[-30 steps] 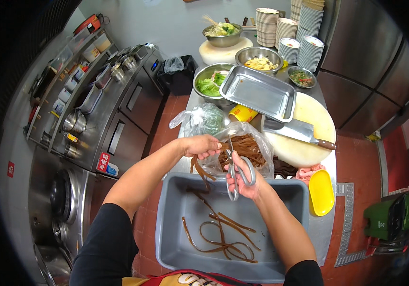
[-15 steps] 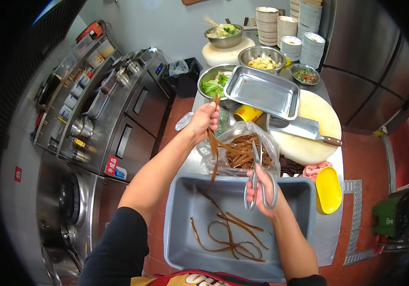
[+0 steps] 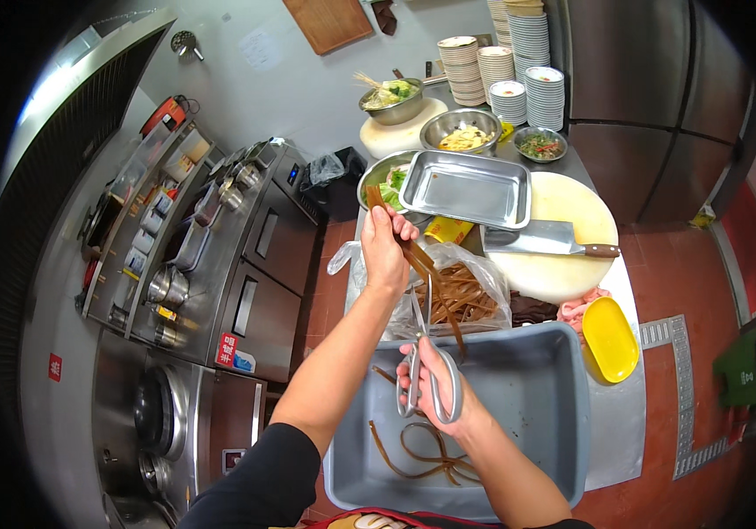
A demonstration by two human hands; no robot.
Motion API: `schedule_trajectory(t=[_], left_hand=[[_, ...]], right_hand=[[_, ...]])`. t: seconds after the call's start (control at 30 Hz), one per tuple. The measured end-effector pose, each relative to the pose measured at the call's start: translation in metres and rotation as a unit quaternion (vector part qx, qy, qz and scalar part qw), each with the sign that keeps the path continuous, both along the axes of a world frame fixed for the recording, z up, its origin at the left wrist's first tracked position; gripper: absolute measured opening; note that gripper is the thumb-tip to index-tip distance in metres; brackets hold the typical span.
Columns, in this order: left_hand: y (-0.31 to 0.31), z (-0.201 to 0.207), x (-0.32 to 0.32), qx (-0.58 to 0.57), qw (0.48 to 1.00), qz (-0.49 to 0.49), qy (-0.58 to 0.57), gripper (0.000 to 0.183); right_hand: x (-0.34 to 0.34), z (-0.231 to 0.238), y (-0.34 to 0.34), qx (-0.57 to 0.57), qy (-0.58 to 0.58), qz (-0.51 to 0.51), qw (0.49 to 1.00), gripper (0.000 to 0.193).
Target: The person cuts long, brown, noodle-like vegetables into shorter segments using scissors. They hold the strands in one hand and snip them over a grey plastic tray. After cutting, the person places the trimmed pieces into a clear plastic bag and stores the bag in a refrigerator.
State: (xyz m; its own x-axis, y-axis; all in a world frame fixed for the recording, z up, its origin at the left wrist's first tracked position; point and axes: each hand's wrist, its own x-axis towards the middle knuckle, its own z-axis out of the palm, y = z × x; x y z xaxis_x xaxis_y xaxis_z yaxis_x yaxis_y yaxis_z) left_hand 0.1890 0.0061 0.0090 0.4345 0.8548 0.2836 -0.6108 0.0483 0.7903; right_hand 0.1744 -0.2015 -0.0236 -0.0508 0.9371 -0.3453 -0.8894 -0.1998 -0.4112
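My left hand [image 3: 387, 251] is closed round a bunch of long, flat brown noodles [image 3: 420, 257], whose ends hang down to the right over a grey plastic tub [image 3: 537, 414]. Just below, my right hand [image 3: 440, 383] grips the handles of metal scissors [image 3: 422, 331]. Their blades point up at the hanging noodles and are slightly apart; whether they touch them I cannot tell. More loose noodles [image 3: 435, 460] lie curled on the tub's floor. Behind its far rim, a clear plastic bag [image 3: 497, 310] holds a heap of the same brown noodles [image 3: 462, 295].
Beyond the bag lie a metal tray [image 3: 466, 189] and a cleaver [image 3: 537, 238] on a round white board [image 3: 572, 264]. A yellow dish [image 3: 610, 339] stands right of the tub. Bowls of food [image 3: 462, 132] and stacked dishes [image 3: 544, 97] fill the far end; a steel counter [image 3: 254, 229] runs along the left.
My left hand has swung right and down with the noodles, which now hang beside the scissors. My right hand has shifted left. The view has turned slightly.
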Motion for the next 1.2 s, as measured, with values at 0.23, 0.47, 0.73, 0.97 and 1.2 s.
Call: schedule_trajectory(t=[0.23, 0.47, 0.73, 0.97, 1.2], left_hand=[[-0.012, -0.018, 0.0, 0.036, 0.998, 0.004, -0.045, 0.027], [-0.008, -0.027, -0.009, 0.046, 0.994, -0.021, -0.095, 0.026], [-0.005, -0.049, -0.008, 0.018, 0.994, -0.035, -0.1, 0.025], [-0.004, -0.078, -0.01, 0.021, 0.997, -0.04, -0.068, 0.025], [0.001, -0.094, -0.001, -0.04, 0.995, -0.045, -0.084, 0.024]], right_hand=[[0.005, -0.009, 0.014, 0.047, 0.041, -0.008, 0.998, 0.05], [0.012, -0.013, 0.029, 0.053, 0.055, -0.035, 0.996, 0.048], [0.023, -0.033, 0.05, 0.041, 0.111, -0.036, 0.992, 0.049], [0.028, -0.049, 0.054, 0.008, 0.182, -0.054, 0.982, 0.048], [0.031, -0.059, 0.058, -0.023, 0.146, -0.068, 0.987, 0.035]])
